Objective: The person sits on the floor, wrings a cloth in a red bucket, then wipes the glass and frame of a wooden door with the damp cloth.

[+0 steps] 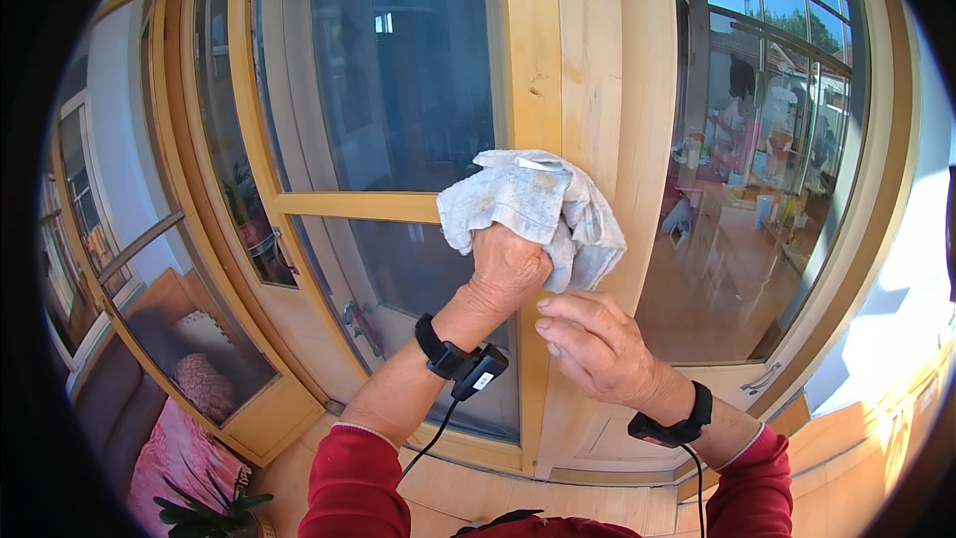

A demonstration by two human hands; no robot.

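A pale grey terry cloth (pixel 523 194) with yellowish stains is bunched in my left hand (pixel 508 265), whose fingers are mostly covered by it. The cloth lies over the right end of the yellow wooden crossbar (pixel 358 205) and the upright stile (pixel 532 75) of a glazed door. Just below and right of the cloth is my right hand (pixel 597 344), its fingers half bent and slightly apart, holding nothing. Whether it touches the door frame behind it cannot be made out. Black straps with small devices and cables sit on both wrists.
Another framed door panel (pixel 258 418) stands swung out at the left, near a pink cloth (pixel 175 456) and a potted plant (pixel 213 504). At the right, a large window pane (pixel 747 276) reflects a cluttered room. A metal handle (pixel 762 379) juts out low on its frame.
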